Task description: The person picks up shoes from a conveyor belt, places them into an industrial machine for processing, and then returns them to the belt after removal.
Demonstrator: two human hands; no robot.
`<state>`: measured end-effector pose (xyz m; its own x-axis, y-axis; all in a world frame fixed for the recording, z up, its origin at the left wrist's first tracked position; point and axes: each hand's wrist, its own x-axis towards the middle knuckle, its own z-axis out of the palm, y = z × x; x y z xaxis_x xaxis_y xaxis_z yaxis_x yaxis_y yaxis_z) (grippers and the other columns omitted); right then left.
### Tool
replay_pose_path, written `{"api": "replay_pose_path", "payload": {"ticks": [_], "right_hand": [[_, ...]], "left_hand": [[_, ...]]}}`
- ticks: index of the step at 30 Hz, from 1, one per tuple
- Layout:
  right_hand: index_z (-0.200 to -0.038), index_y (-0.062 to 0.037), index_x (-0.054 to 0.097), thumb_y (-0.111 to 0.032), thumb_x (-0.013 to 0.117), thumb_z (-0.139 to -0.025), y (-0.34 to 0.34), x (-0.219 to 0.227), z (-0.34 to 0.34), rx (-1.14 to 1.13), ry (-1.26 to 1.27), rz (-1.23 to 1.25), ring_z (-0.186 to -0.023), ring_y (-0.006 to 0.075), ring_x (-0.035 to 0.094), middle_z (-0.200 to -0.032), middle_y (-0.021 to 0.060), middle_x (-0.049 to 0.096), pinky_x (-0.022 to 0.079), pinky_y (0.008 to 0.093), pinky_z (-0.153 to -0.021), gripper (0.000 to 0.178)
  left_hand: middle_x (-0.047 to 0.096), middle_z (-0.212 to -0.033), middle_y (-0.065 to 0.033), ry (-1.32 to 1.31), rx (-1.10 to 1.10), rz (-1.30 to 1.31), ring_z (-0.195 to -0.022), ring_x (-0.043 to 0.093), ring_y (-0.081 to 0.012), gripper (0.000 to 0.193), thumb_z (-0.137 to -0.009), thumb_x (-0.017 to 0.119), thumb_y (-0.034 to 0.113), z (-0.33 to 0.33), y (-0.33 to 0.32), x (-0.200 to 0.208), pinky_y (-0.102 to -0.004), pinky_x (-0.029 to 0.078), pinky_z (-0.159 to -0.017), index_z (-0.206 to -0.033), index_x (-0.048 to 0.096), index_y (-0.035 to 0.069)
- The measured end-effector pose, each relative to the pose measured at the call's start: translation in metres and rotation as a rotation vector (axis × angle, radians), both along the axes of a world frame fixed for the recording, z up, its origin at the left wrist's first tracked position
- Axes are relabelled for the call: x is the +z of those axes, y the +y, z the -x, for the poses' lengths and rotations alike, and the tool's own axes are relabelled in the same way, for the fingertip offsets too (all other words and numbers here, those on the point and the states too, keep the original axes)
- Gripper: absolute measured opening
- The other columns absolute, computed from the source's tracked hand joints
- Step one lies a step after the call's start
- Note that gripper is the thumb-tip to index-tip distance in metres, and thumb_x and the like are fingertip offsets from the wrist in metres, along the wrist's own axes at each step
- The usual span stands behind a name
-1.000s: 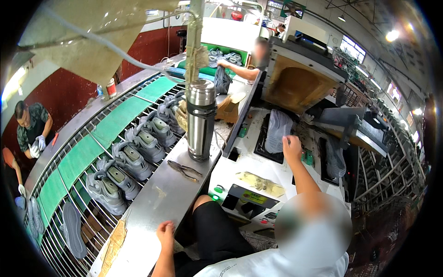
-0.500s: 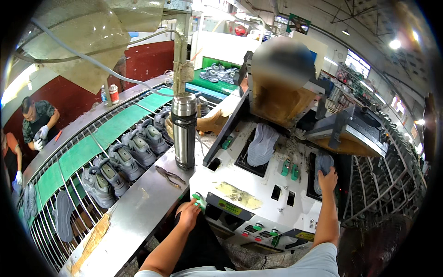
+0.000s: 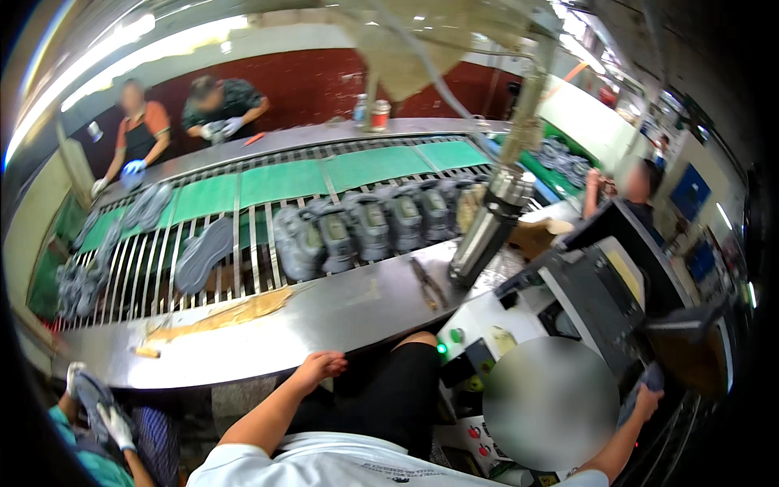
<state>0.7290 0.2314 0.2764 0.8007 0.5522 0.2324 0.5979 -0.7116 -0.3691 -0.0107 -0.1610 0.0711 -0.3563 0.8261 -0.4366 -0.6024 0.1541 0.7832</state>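
Observation:
My left hand [image 3: 323,365] hangs over my lap, near the front edge of the metal counter. Its fingers are loosely curled together, with nothing visible in them. At the lower right my right hand [image 3: 647,402] grips a grey shoe sole [image 3: 652,377] at the right station of the press machine, below a raised lid [image 3: 690,345]. Part of the sole is hidden by the hand and the machine. The machine's left lid [image 3: 600,288] is down over its station. A green button [image 3: 456,334] sits on the machine's near left corner, beside a lit green lamp [image 3: 442,349].
Left of the machine, a metal counter [image 3: 373,308] bears pliers [image 3: 428,282] and a steel flask [image 3: 489,227]. Beyond it, a roller conveyor [image 3: 251,252] carries grey shoes [image 3: 369,223] and a loose sole [image 3: 203,253]. Co-workers stand across it, at lower left and behind the machine.
The view has swung left. My left hand has come off the green button toward my lap. The machine's left lid has gone from raised to lowered. My right hand stays on the sole.

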Motion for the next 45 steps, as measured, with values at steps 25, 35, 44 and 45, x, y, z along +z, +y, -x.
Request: {"api": "replay_pose_path", "payload": {"ticks": [25,35,44,45], "right_hand": [[-0.124,0.0003,0.05,-0.024,0.049,-0.072,-0.272,-0.057,0.58,1.239,2.076,-0.042,-0.114,0.0315,0.053,-0.122,0.0144,0.056,0.04,0.0429,-0.102,0.057],[-0.131,-0.0015,0.048,-0.011,0.057,-0.092,-0.385,-0.12,0.709,2.269,1.306,1.328,-0.109,0.0139,0.054,-0.12,0.0093,0.058,0.044,0.0279,-0.094,0.041],[-0.102,0.0013,0.061,0.0,0.06,-0.084,-0.289,-0.183,0.573,1.577,1.078,0.476,-0.082,0.0158,0.064,-0.091,0.0108,0.066,0.052,0.0264,-0.077,0.018],[-0.096,0.0007,0.062,0.001,0.06,-0.083,-0.281,-0.192,0.556,1.545,0.998,0.345,-0.076,0.014,0.063,-0.084,0.0083,0.065,0.052,0.0254,-0.071,0.013]], "left_hand": [[0.053,-0.126,-0.012,0.541,0.041,-0.404,-0.117,0.05,-0.0208,0.081,-0.067,0.084,0.037,-0.015,-0.023,0.134,-0.0364,0.039,-0.1,-0.129,0.047,0.001],[0.06,-0.114,-0.0195,0.917,0.849,0.349,-0.105,0.059,-0.0323,0.075,-0.062,0.078,0.024,0.16,-0.136,0.073,-0.0373,0.045,-0.091,-0.126,0.046,0.001],[0.056,-0.115,-0.0194,1.071,0.941,0.406,-0.107,0.055,-0.0353,0.068,-0.063,0.076,0.026,0.255,-0.06,0.026,-0.0399,0.044,-0.092,-0.12,0.049,0.002],[0.055,-0.116,-0.0189,1.034,0.928,0.426,-0.109,0.053,-0.0353,0.067,-0.062,0.077,0.025,0.261,-0.053,0.025,-0.0406,0.043,-0.093,-0.119,0.048,0.002]]}}
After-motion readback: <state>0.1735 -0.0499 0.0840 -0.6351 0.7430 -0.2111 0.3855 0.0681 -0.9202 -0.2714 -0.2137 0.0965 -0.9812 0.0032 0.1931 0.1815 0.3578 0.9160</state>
